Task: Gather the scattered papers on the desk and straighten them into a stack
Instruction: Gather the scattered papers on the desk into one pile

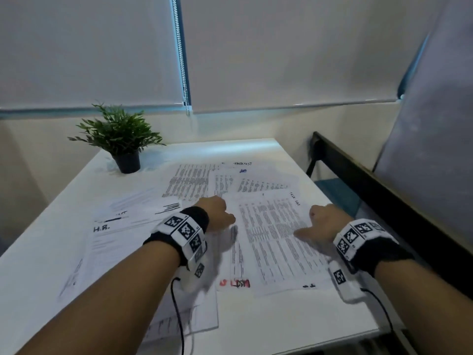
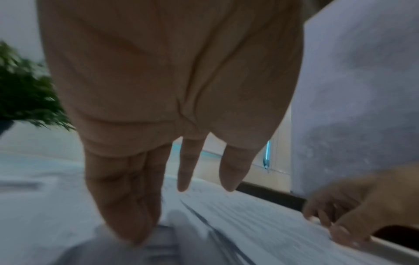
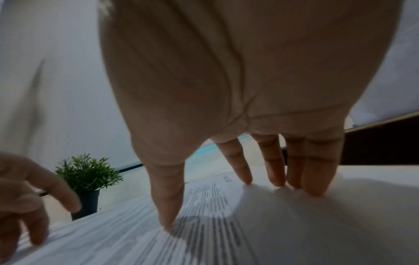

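- White printed papers (image 1: 271, 226) lie scattered and overlapping over most of the desk (image 1: 294, 326); the densest sheet is right under my fingers, and more fan out beyond my fingertips and off past my left wrist.
- My right hand (image 1: 323, 221) is spread, fingers straight, tips and thumb pressing down on the sheet near the desk's right edge; it grips nothing.
- My left hand (image 1: 214, 212) hovers close over the papers with fingers extended and loose, also holding nothing. Whether its tips touch the paper I cannot tell, as the left wrist view is blurred.
- Risk nearest my right fingers: the sheet sits close to the desk's right edge. If I sweep outward instead of inward, I judge it could slide off and drop.
- Risk under my fingertips: pressing flat and dragging may move only the top sheet, or buckle and crease it, since thin paper slips over the sheets below.
- Risk at my left side: the sheet marked H.R. (image 1: 112, 224) and the ones under my left forearm lie apart from the main cluster; a hurried rake could leave them behind or push one off the near edge.
- Farther out, past my left fingertips, stands a small potted plant (image 1: 120, 139); a wide sweep could push papers against the pot and tip it.
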The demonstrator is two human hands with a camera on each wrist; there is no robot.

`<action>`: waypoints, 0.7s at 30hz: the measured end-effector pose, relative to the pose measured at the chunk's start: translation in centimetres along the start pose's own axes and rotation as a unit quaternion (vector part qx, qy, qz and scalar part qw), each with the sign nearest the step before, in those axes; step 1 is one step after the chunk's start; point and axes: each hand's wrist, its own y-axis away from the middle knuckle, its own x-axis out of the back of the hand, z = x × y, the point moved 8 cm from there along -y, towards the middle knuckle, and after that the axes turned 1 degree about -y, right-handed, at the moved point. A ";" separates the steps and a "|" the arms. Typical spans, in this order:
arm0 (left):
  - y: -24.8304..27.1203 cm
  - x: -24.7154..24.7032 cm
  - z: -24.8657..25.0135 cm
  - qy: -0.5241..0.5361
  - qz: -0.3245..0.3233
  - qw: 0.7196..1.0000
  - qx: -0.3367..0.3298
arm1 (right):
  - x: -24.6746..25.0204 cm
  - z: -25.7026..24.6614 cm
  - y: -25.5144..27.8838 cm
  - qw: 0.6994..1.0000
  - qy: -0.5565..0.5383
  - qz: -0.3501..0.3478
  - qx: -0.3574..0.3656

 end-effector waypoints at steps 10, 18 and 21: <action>-2.3 -2.4 4.3 -0.040 -0.025 0.997 0.057 | 0.0 0.1 0.9 0.996 -0.072 0.034 0.031; -1.7 -0.3 5.4 0.275 0.075 0.959 -0.004 | 0.4 2.0 0.9 0.984 -0.177 0.012 0.010; -0.3 1.7 4.1 0.368 0.094 0.924 -0.041 | 1.3 2.0 1.4 0.979 -0.205 0.018 -0.001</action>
